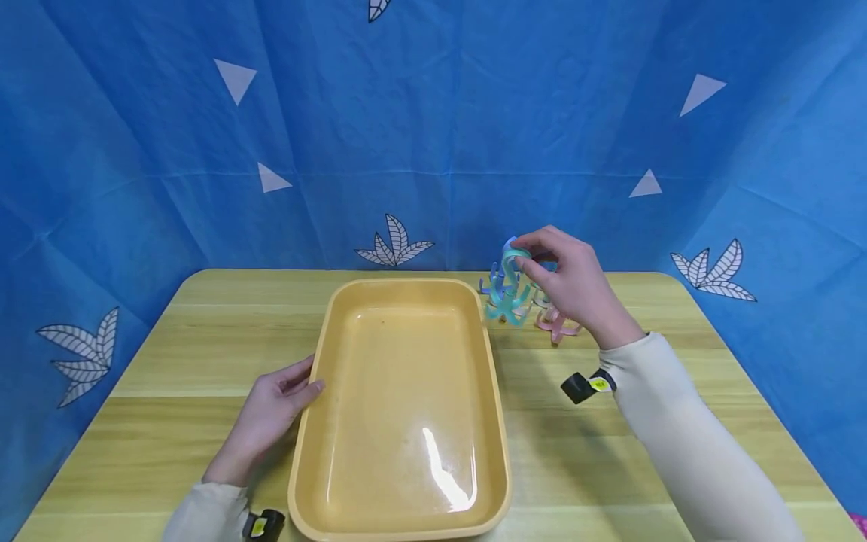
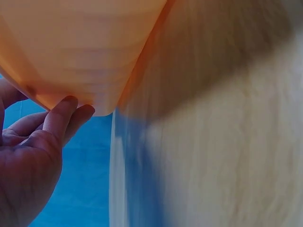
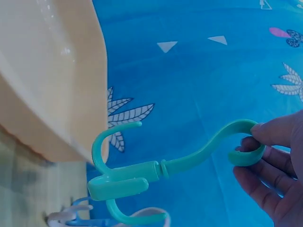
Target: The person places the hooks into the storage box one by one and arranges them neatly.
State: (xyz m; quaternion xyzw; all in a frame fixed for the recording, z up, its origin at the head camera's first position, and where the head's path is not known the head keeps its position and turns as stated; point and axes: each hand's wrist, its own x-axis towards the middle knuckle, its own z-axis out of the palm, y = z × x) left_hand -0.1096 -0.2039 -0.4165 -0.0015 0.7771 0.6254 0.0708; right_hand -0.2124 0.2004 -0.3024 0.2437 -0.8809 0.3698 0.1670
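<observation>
A yellow plastic tray (image 1: pixel 396 376) stands on the table with nothing in it. My left hand (image 1: pixel 267 414) grips its left rim, thumb over the edge and fingers on the outer wall; the left wrist view shows the fingers against the tray's side (image 2: pixel 90 52). Past the tray's far right corner, my right hand (image 1: pixel 572 278) pinches the curved top of a green multi-prong hanging hook (image 3: pixel 189 158). That hook hangs with its prongs downward in the head view. Beside it are a blue hook (image 1: pixel 497 280) and a pink hook (image 1: pixel 557 329), partly hidden behind the green hook and hand.
The wooden table (image 1: pixel 643 444) has a blue patterned cloth (image 1: pixel 433 135) hanging behind it and at both sides. Near the table's back edge, right of the tray, the other hooks sit close together. Black wrist cameras (image 1: pixel 579 388) are on both wrists.
</observation>
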